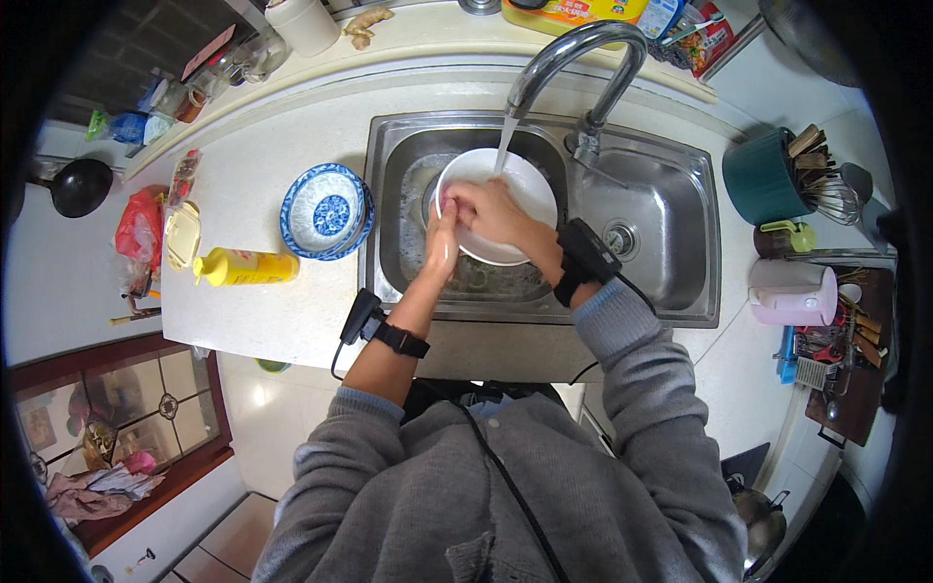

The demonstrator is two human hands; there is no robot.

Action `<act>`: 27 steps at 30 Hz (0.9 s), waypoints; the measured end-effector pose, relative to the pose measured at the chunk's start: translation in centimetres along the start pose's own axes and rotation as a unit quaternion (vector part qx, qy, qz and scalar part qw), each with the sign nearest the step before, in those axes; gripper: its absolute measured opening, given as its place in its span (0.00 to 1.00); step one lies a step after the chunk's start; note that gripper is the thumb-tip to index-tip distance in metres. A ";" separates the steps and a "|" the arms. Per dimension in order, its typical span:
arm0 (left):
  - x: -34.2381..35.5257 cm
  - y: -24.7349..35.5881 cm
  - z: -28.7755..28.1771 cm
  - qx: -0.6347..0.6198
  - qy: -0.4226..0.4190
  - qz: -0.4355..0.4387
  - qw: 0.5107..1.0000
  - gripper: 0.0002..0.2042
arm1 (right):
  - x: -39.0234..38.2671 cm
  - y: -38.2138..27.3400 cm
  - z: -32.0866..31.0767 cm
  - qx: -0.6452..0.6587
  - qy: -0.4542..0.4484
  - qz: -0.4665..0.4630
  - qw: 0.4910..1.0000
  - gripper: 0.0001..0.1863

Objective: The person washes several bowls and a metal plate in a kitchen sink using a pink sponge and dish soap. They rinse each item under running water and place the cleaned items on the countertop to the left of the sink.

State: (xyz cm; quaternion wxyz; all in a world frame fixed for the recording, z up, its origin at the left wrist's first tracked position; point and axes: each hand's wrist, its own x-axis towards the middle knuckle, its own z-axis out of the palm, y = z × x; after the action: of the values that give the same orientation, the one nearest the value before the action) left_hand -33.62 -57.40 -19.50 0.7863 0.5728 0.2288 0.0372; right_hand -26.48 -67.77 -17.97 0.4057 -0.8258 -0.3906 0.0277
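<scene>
A white bowl (pixel 530 189) sits over the left basin of a steel sink (pixel 680 175), under water running from the curved tap (pixel 583 49). My left hand (pixel 442 243) holds the bowl's left rim from the side. My right hand (pixel 491 209) lies inside the bowl, fingers pressed to its inner wall. Both wrists carry black strapped devices with cables.
Left of the sink lie stacked blue-and-white patterned bowls (pixel 324 209) and a yellow squeeze bottle (pixel 243 265) on its side. Right of the sink stand a teal utensil holder (pixel 768 175) and a pink jug (pixel 792 291). A black pan (pixel 80 185) sits far left.
</scene>
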 end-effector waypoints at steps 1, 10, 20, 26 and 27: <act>-0.3 0.2 0.2 0.000 0.003 -0.003 1.000 0.23 | 0.7 0.5 -0.3 -0.053 0.040 -0.047 0.997 0.05; 0.9 0.7 -0.9 0.026 0.088 0.137 0.986 0.21 | -0.8 0.7 -2.6 -0.283 -0.022 0.110 0.953 0.08; 2.1 -0.8 -0.4 -0.187 -0.026 0.018 0.982 0.25 | -0.6 -3.5 0.7 0.270 0.008 0.160 0.949 0.14; 1.6 1.0 -0.1 -0.191 -0.067 -0.147 0.968 0.28 | -2.2 -2.6 -2.0 0.264 -0.120 0.142 0.947 0.14; 1.4 1.2 -0.2 -0.176 -0.091 -0.102 0.975 0.30 | -2.8 -2.3 -2.6 0.202 -0.126 0.105 0.966 0.13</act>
State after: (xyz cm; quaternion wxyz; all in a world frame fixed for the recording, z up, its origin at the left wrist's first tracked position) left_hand -32.19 -56.31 -18.93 0.8921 0.3995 0.2036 -0.0560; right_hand -28.85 -70.48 -15.42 0.5061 -0.7532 -0.3362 0.2522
